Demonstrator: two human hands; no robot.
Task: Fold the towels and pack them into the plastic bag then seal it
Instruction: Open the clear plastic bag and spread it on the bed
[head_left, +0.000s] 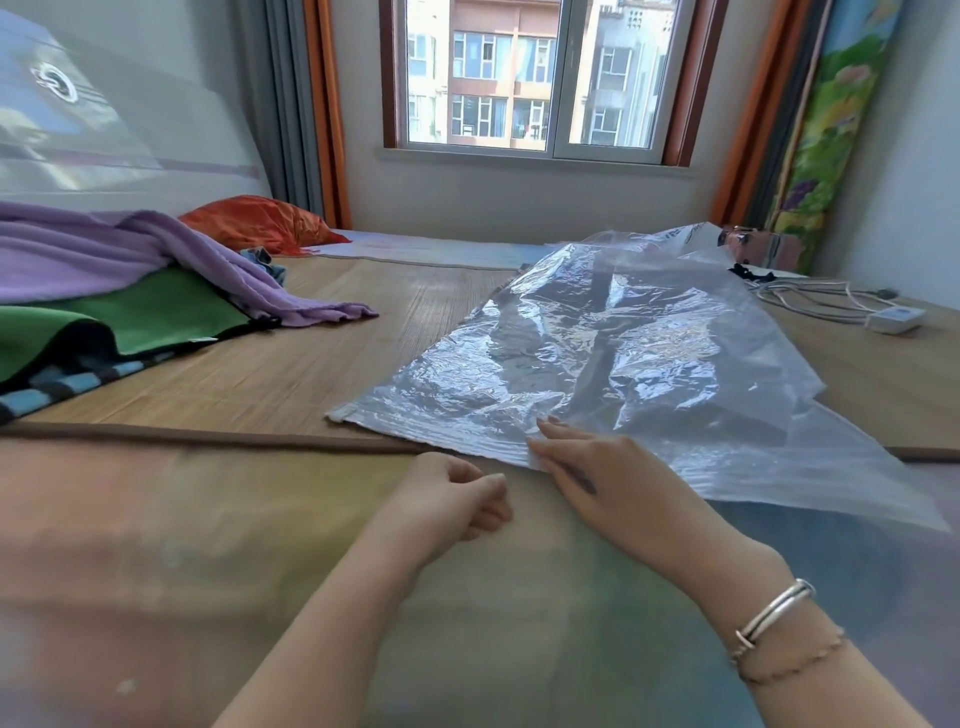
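Three towels heaped far left: purple (104, 254), green (130, 317), striped (62, 384). Orange cloth (254, 221) behind. Left hand (447, 496) loosely curled, empty, beside bag (623, 353). Clear, crinkled, flat on mat (291, 374), nothing visible inside. Right hand (602, 478) spread flat, pressing near edge. Cable (810, 304) and adapter (896, 318) far right.

A woven mat (291, 364) carries the plastic bag (613, 353), towels (104, 270) and cables (810, 304)
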